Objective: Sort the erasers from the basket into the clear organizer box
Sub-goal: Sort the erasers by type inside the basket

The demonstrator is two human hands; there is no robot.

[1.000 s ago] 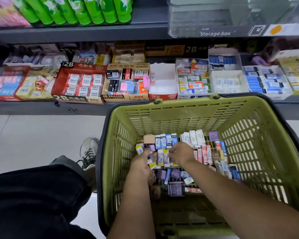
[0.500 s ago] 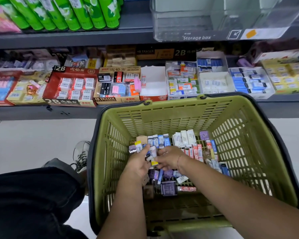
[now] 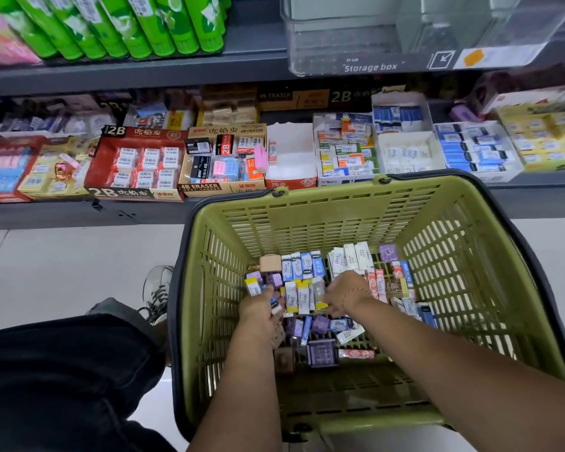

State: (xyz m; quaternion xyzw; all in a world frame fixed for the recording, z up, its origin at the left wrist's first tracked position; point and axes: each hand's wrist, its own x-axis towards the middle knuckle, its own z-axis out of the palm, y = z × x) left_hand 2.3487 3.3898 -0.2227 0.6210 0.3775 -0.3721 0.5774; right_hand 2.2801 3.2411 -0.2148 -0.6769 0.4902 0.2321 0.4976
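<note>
1. Two hands work inside the basket (image 3: pixel 307 223). The left hand (image 3: pixel 260 316) has its fingers curled round a few small erasers (image 3: pixel 349 257) taken from the loose pile on the basket bottom.
2. The right hand (image 3: pixel 346 293) shows its back to the camera. Its fingers are hidden among the wrapped erasers, so its grip cannot be determined.
3. The clear organizer box (image 3: pixel 340 37) stands on the upper shelf (image 3: pixel 144 73), beyond the basket and well apart from both hands. The frame edge cuts off its top.
4. Print on most eraser wrappers is too small to read.
5. The basket is olive green with slotted walls and a dark rim.
6. Open display cartons (image 3: pixel 137 164) fill the lower shelf. Green bottles (image 3: pixel 128 24) stand left of the box.
7. The floor (image 3: pixel 62 262) is pale tile. A dark trouser leg (image 3: pixel 62 386) and a laced shoe (image 3: pixel 157 291) lie left of the basket.
</note>
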